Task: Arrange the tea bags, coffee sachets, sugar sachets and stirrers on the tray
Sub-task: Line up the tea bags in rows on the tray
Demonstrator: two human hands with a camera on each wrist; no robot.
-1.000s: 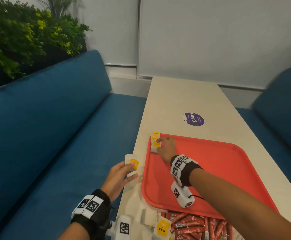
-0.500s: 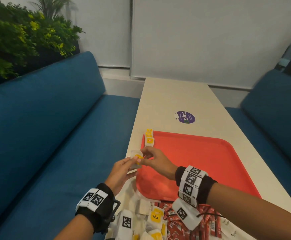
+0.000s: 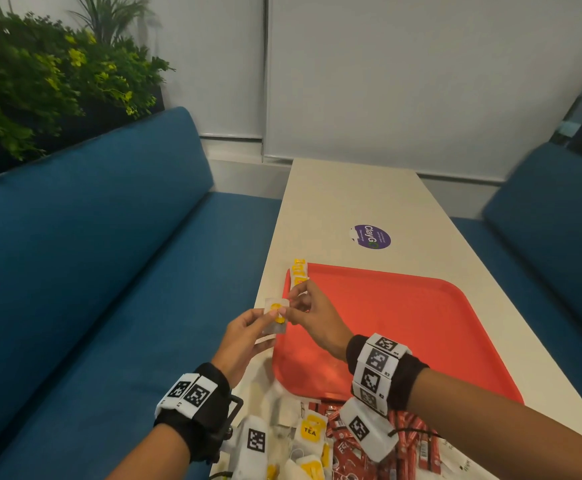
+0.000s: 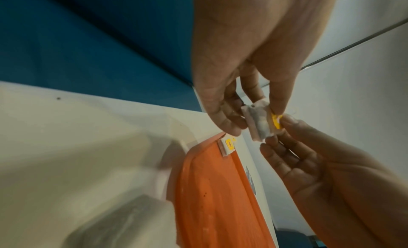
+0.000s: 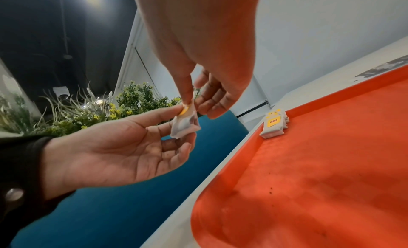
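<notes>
A white tea bag (image 3: 275,315) with a yellow tag hangs in the air over the table's left edge, just left of the red tray (image 3: 404,323). My left hand (image 3: 268,318) pinches it from the left, and my right hand (image 3: 291,306) pinches its tagged side. In the left wrist view the tea bag (image 4: 260,123) sits between both hands' fingertips. The right wrist view shows my thumb on the tea bag (image 5: 185,124). A short row of tea bags (image 3: 299,271) lies in the tray's far left corner.
Loose tea bags (image 3: 312,441) and red coffee sachets (image 3: 411,445) are heaped at the table's near end, under my wrists. A purple sticker (image 3: 372,236) lies beyond the tray. Blue benches (image 3: 92,271) flank the table, with plants behind the left one.
My right hand has left the tea bags in the tray's corner, come back to my left hand and taken hold of the tea bag held there. The left hand has risen slightly.
</notes>
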